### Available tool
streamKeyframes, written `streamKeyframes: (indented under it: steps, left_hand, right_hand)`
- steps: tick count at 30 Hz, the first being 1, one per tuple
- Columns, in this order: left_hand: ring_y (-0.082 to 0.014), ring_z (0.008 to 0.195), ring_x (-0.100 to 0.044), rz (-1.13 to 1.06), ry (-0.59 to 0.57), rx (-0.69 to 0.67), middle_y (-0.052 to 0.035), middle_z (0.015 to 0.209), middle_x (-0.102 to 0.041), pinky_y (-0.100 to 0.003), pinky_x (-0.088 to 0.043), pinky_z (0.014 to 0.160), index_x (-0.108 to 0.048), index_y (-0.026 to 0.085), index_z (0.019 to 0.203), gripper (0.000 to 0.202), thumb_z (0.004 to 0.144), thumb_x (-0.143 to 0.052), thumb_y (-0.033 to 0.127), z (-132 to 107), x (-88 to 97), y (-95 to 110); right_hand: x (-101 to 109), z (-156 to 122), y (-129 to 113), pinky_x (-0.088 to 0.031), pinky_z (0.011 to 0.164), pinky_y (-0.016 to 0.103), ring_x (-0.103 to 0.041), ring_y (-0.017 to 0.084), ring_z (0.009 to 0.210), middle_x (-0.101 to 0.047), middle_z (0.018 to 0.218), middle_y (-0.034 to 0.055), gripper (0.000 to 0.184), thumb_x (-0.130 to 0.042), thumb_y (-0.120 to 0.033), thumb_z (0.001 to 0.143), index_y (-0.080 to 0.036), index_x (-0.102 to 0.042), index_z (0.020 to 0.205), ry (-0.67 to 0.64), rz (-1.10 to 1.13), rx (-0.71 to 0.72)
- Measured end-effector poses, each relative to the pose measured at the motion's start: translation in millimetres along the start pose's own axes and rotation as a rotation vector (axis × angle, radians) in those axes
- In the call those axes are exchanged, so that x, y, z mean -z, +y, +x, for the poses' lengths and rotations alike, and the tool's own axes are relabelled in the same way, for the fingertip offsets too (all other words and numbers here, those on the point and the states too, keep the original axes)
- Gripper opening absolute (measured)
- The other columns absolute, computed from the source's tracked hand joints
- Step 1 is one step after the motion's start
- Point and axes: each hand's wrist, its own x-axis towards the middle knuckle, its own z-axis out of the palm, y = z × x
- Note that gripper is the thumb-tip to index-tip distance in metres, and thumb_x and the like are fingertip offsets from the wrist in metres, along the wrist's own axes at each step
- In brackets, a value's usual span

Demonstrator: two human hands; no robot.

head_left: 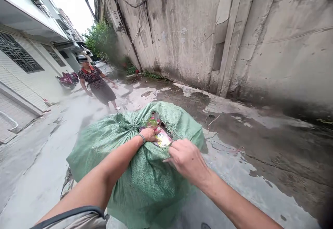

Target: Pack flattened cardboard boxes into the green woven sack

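A bulging green woven sack (158,173) stands in front of me, gathered into tight folds on its upper left. Through a frayed opening on its top I see a shiny printed package (163,138) in pink, yellow and white, with other colourful items partly hidden behind it. My left hand (150,134), with a band around the wrist, rests on the package, thumb and fingers apart. At the near right edge of the opening, my right hand (185,155) has its fingers closed on the sack's fabric. Its fingertips are partly hidden.
A person (95,80) stands ahead on the left of the alley. A stained concrete wall (187,31) runs along the right, a tiled building (23,69) along the left. Thin cord (229,148) lies on the wet, patchy ground beside the sack.
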Motion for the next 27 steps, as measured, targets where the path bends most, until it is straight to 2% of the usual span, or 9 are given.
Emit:
streamKeyframes:
  steps: [4, 7, 10, 13, 15, 17, 21, 24, 27]
  left_hand:
    - [-0.0279, 0.143, -0.047, -0.066, 0.121, -0.034, -0.0111, 0.160, -0.042, -0.034, -0.036, 0.119, -0.053, 0.019, 0.148, 0.073, 0.086, -0.068, 0.054, -7.0, 24.0, -8.5]
    - [-0.0226, 0.140, -0.050, -0.133, 0.255, -0.057, -0.0100, 0.151, -0.055, -0.033, -0.035, 0.120, -0.061, 0.016, 0.141, 0.055, 0.099, -0.048, 0.050, -29.6, 47.8, -9.6]
    - [-0.0239, 0.142, -0.047, -0.163, 0.358, -0.148, -0.0081, 0.141, -0.064, -0.039, -0.031, 0.123, -0.072, 0.020, 0.127, 0.049, 0.103, -0.041, 0.049, -67.2, 55.0, -6.4]
    - [-0.0311, 0.140, -0.049, -0.120, 0.374, -0.119, -0.0127, 0.143, -0.062, -0.047, -0.032, 0.122, -0.070, 0.019, 0.130, 0.050, 0.098, -0.053, 0.054, -105.2, 44.6, 3.1]
    - [-0.0328, 0.133, -0.053, -0.130, 0.413, -0.071, -0.0129, 0.141, -0.062, -0.045, -0.040, 0.116, -0.068, 0.020, 0.132, 0.053, 0.092, -0.062, 0.055, -123.2, 34.7, 11.9]
    - [-0.0309, 0.122, -0.057, -0.182, 0.478, -0.061, -0.0110, 0.130, -0.067, -0.041, -0.047, 0.106, -0.072, 0.022, 0.120, 0.041, 0.091, -0.066, 0.051, -133.5, 26.6, 22.2]
    - [-0.0266, 0.109, -0.056, -0.335, 0.555, -0.023, -0.0104, 0.112, -0.068, -0.039, -0.050, 0.096, -0.067, 0.019, 0.102, 0.022, 0.094, -0.064, 0.039, -132.7, 17.0, 48.7]
    - [-0.0277, 0.111, -0.054, -0.333, 0.554, 0.012, -0.0118, 0.115, -0.065, -0.043, -0.048, 0.099, -0.060, 0.018, 0.125, 0.045, 0.091, -0.069, 0.045, -116.7, 11.2, 73.5]
    - [-0.0310, 0.115, -0.052, -0.184, 0.501, -0.004, -0.0113, 0.114, -0.065, -0.058, -0.032, 0.113, -0.059, 0.020, 0.133, 0.059, 0.086, -0.072, 0.053, -97.1, 5.0, 96.5]
  right_hand:
    - [-9.2, -13.8, 58.9, -0.032, 0.081, 0.036, -0.050, 0.022, 0.089, -0.063, 0.087, 0.0035, 0.061, -0.078, -0.073, 0.064, -0.017, -0.065, 0.084, -0.247, 0.032, -0.098]
    - [-0.8, -32.0, 98.0, -0.033, 0.090, 0.041, -0.050, 0.030, 0.107, -0.065, 0.102, 0.0075, 0.077, -0.081, -0.077, 0.056, -0.020, -0.069, 0.106, -0.412, 0.038, -0.174]
    - [11.2, -33.1, 128.4, -0.035, 0.084, 0.038, -0.051, 0.030, 0.104, -0.066, 0.106, 0.0097, 0.066, -0.076, -0.072, 0.072, -0.023, -0.070, 0.115, -0.526, -0.012, -0.129]
    - [17.6, -9.4, 149.5, -0.030, 0.070, 0.034, -0.052, 0.024, 0.084, -0.069, 0.090, 0.0091, 0.036, -0.049, -0.048, 0.103, -0.024, -0.074, 0.111, -0.646, -0.123, -0.035]
    - [20.3, 13.0, 157.6, -0.027, 0.067, 0.035, -0.051, 0.023, 0.077, -0.067, 0.080, 0.0106, 0.045, -0.038, -0.038, 0.107, -0.019, -0.078, 0.096, -0.705, -0.249, -0.047]
    - [23.5, 33.5, 162.6, -0.027, 0.067, 0.035, -0.052, 0.023, 0.078, -0.066, 0.081, 0.0133, 0.051, -0.042, -0.044, 0.106, -0.014, -0.077, 0.083, -0.701, -0.353, -0.081]
    - [25.3, 55.2, 172.9, -0.032, 0.070, 0.036, -0.053, 0.027, 0.093, -0.064, 0.097, 0.0174, 0.044, -0.054, -0.046, 0.101, -0.013, -0.077, 0.085, -0.600, -0.423, -0.042]
    - [16.4, 53.2, 184.8, -0.037, 0.079, 0.039, -0.048, 0.033, 0.112, -0.058, 0.125, 0.0194, 0.041, -0.057, -0.052, 0.097, -0.017, -0.079, 0.094, -0.549, -0.409, -0.164]
    - [7.8, 41.4, 194.8, -0.039, 0.086, 0.044, -0.043, 0.038, 0.122, -0.050, 0.140, 0.0182, 0.040, -0.060, -0.056, 0.094, -0.021, -0.080, 0.098, -0.599, -0.418, -0.254]
